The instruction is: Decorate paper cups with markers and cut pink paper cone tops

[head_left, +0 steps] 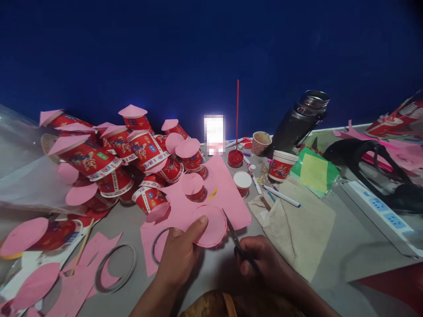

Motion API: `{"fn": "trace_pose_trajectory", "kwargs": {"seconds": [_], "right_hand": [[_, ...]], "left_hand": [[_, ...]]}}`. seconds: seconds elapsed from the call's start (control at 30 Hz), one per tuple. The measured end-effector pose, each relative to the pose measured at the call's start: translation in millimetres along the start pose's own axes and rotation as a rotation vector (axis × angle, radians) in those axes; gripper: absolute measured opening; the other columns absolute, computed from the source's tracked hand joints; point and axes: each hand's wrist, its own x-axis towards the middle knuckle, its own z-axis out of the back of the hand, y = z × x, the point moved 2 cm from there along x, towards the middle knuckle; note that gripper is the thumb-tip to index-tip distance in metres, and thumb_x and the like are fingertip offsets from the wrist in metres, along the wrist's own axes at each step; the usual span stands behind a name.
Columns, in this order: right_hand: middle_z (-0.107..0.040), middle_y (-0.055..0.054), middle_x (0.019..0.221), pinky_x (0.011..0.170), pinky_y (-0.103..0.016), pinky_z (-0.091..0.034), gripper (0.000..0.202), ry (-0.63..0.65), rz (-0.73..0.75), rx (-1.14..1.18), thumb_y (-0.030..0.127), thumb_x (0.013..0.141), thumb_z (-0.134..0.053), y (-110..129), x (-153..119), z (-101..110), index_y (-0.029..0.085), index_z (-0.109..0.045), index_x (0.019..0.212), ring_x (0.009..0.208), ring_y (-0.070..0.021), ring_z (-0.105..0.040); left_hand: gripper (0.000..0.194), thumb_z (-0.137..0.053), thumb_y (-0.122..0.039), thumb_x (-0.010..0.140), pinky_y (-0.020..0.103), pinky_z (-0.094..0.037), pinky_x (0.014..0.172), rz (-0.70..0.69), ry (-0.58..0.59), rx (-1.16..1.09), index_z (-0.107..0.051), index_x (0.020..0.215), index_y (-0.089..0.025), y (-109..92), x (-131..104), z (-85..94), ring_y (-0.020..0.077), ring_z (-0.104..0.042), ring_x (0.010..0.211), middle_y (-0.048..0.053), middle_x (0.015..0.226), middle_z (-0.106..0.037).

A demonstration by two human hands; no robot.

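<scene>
My left hand (185,248) pinches a round pink paper disc (213,226) by its left edge, thumb on top. A thin line runs just inside the disc's rim. In my right hand (254,257) is a pair of dark scissors (234,231), its blades pointing up and left beside the disc's right edge. Whether the blades touch the paper I cannot tell. Below and behind the disc lies a larger pink sheet (228,189). A grey ring (155,251) lies partly hidden by my left hand.
Red paper cups with pink paper tops (145,149) are piled at the left. Pink scraps and another grey ring (115,268) lie front left. To the right are a dark flask (294,123), stacked cups (280,166), a marker (282,197), a cloth (307,233) and a power strip (380,215).
</scene>
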Motion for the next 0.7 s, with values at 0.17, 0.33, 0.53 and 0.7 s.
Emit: {"fn": "trace_pose_trajectory", "kwargs": {"seconds": [0.17,0.33,0.53,0.7], "right_hand": [[-0.049,0.005,0.057,0.052,-0.022,-0.034,0.066,0.009,-0.02,-0.014,0.079,0.07,-0.083,-2.1,-2.0,0.0,0.019,-0.057,0.063,0.055,-0.0089,-0.038],[-0.049,0.005,0.057,0.051,-0.022,-0.031,0.068,0.009,-0.009,-0.019,0.081,0.07,-0.082,-4.6,-4.3,-0.4,0.019,-0.055,0.063,0.056,-0.0087,-0.037],[-0.047,0.005,0.056,0.051,-0.022,-0.031,0.063,0.022,0.03,-0.028,0.074,0.075,-0.081,-2.9,-6.6,-0.9,0.019,-0.054,0.061,0.055,-0.0083,-0.035],[-0.048,0.005,0.059,0.053,-0.022,-0.035,0.058,0.041,-0.019,0.006,0.068,0.073,-0.085,-1.6,-7.1,-1.6,0.019,-0.055,0.063,0.058,-0.0092,-0.037]], "left_hand": [[0.048,-0.063,-0.05,0.091,0.029,-0.042,0.054,0.023,-0.002,-0.085,-0.068,0.054,-0.02,-6.6,-5.3,-2.3,0.0162,-0.04,0.051,-0.001,0.048,-0.05],[0.048,-0.068,-0.051,0.089,0.029,-0.037,0.051,0.066,0.008,-0.114,-0.068,0.052,-0.02,-1.3,-4.6,-0.2,0.0155,-0.038,0.05,-0.001,0.046,-0.049],[0.044,-0.069,-0.048,0.089,0.028,-0.034,0.049,0.066,0.061,-0.151,-0.074,0.055,-0.019,0.4,-4.0,1.7,0.0155,-0.037,0.048,0.0,0.044,-0.05],[0.042,-0.07,-0.047,0.088,0.029,-0.047,0.057,0.082,0.181,-0.193,-0.077,0.058,-0.018,-8.5,-2.3,3.1,0.0182,-0.052,0.054,0.004,0.055,-0.067]]}}
